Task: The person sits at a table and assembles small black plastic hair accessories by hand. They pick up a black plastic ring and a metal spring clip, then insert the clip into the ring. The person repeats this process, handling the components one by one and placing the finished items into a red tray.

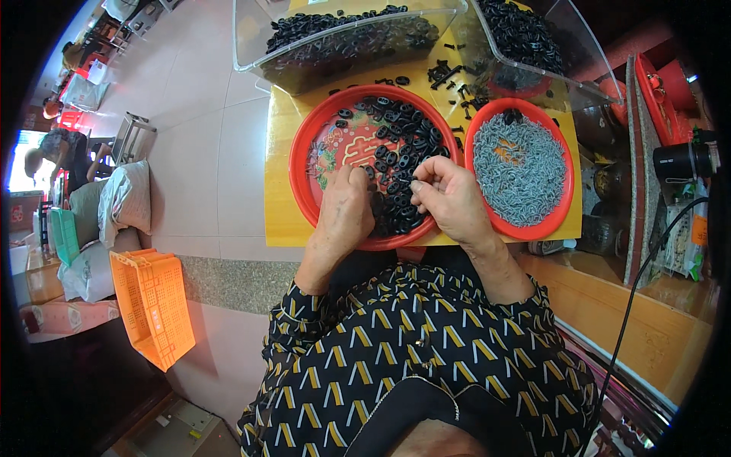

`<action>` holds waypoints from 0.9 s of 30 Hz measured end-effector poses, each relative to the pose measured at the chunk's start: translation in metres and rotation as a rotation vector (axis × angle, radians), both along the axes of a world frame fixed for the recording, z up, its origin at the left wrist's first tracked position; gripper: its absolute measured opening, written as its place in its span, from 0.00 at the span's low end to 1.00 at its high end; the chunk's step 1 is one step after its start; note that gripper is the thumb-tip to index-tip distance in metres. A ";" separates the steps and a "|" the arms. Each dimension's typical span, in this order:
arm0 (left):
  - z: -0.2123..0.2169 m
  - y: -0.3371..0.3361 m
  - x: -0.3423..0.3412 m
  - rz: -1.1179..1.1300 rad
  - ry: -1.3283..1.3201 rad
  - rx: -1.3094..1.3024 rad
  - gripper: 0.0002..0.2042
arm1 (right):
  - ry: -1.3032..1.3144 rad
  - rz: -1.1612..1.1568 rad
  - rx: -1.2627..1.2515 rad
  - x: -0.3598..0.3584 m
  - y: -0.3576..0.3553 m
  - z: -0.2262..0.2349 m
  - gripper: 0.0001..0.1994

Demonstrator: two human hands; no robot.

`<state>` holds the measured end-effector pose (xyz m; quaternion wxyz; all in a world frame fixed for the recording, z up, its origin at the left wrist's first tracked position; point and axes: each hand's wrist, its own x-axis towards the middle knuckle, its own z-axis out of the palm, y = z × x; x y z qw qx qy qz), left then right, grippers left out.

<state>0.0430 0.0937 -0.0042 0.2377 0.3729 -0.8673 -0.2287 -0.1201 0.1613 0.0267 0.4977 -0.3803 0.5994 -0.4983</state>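
watching remotely, i see the left hand [344,206] bunched and the right hand [451,199] pinched narrow, contents unclear to me, at black parts [397,204] loose in the red tray [299,175] beside plentiful grey screws [525,179], while heaped clear bins [350,65] suggest much left, finished count untellable.

An orange crate [161,308] sits at the left near pale sacks [126,199] and a green basket [63,236].

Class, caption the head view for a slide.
Left hand and right hand over small black oval pieces in a round red plastic tray, beside silvery metal screws.
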 end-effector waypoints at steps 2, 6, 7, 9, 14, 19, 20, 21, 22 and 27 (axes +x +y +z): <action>0.006 0.003 0.007 0.031 0.104 0.116 0.12 | -0.042 0.031 0.012 0.005 -0.002 0.005 0.03; 0.011 0.004 0.002 -0.003 0.455 0.707 0.11 | -0.083 0.012 -0.008 0.000 0.000 0.004 0.03; 0.012 0.005 0.005 0.003 0.527 0.898 0.11 | -0.105 0.015 -0.009 0.000 0.000 0.006 0.03; 0.012 0.003 0.009 -0.056 0.676 1.006 0.11 | -0.146 0.020 -0.011 0.002 0.001 0.009 0.03; 0.009 0.005 0.014 -0.025 0.772 1.057 0.11 | -0.215 0.052 0.001 0.006 0.000 0.011 0.03; 0.004 0.005 0.014 0.011 0.861 0.985 0.09 | -0.261 0.071 0.015 0.010 -0.002 0.014 0.03; 0.005 0.006 0.014 0.014 0.926 1.015 0.09 | -0.265 0.069 0.018 0.010 -0.002 0.016 0.03; 0.006 0.006 0.012 0.016 0.988 1.045 0.09 | -0.271 0.066 0.020 0.011 -0.002 0.017 0.03; 0.007 0.007 0.012 0.018 1.052 1.075 0.08 | -0.264 0.064 0.033 0.011 -0.003 0.018 0.03; 0.011 0.004 0.015 0.004 1.211 1.187 0.10 | -0.270 0.071 0.064 0.012 -0.004 0.018 0.05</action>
